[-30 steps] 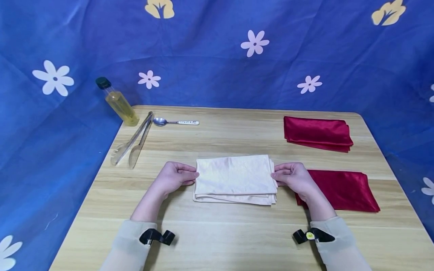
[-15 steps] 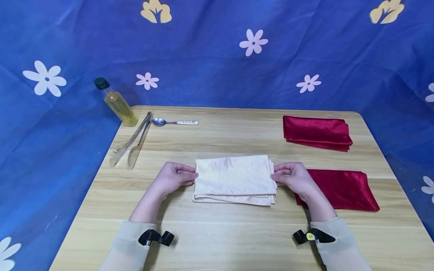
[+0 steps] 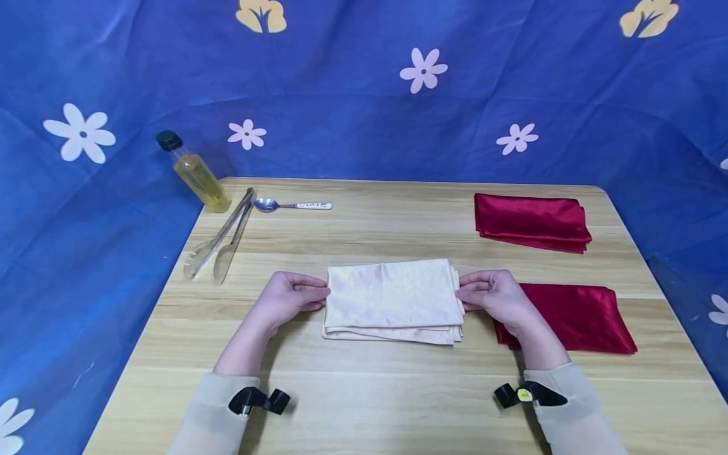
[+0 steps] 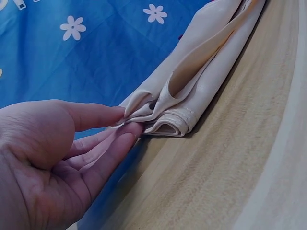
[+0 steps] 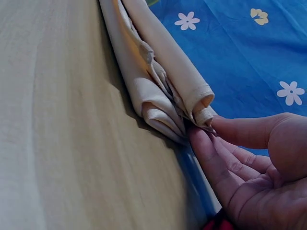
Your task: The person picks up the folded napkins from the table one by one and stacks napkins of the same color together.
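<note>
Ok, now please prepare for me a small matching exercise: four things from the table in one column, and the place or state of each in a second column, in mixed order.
Things
1. folded cream-white cloth
2. clear bottle with dark green cap
3. metal spoon with white handle
4. nearer folded dark-red satin cloth

Places or states
A. at the wooden table's far left corner
B. partly hidden behind the right arm
C. pinched by the fingers of both hands
D. lying flat, bowl end to the left

Pairs: 1-C, 2-A, 3-D, 4-B
</note>
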Action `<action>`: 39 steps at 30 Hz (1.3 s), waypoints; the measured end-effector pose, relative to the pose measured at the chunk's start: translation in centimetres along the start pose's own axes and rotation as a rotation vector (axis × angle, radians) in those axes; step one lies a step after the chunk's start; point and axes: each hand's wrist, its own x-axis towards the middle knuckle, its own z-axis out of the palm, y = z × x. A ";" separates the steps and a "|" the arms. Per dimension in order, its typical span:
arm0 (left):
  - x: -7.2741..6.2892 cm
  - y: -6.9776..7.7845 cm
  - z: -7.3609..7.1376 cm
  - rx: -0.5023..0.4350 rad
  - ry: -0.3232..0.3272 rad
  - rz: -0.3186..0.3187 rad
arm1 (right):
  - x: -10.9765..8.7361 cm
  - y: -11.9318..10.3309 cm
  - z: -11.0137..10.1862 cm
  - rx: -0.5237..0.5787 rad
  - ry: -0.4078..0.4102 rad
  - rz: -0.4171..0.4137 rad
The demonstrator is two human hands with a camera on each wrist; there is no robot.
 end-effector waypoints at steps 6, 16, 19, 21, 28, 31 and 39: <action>-0.3 0.2 -0.6 -0.007 -0.001 0.033 | -0.2 -0.4 -1.0 0.023 -0.029 -0.029; -0.9 1.6 -0.6 0.000 0.023 0.077 | -0.9 -0.4 -3.0 0.010 -0.036 -0.052; -0.9 2.1 -0.3 -0.017 0.030 0.097 | -1.1 -0.3 -3.8 0.006 -0.033 -0.063; -0.9 2.3 0.0 -0.044 0.027 0.109 | -1.4 -0.3 -4.4 -0.006 -0.029 -0.070; -0.4 3.3 1.7 -0.094 -0.001 0.157 | -2.7 -0.5 -7.7 -0.030 0.003 -0.118; -0.1 3.9 2.4 -0.091 -0.016 0.178 | -3.2 -0.6 -9.4 -0.003 0.012 -0.136; 0.6 5.3 4.5 -0.109 -0.037 0.192 | -4.1 -0.2 -13.5 0.148 0.030 -0.168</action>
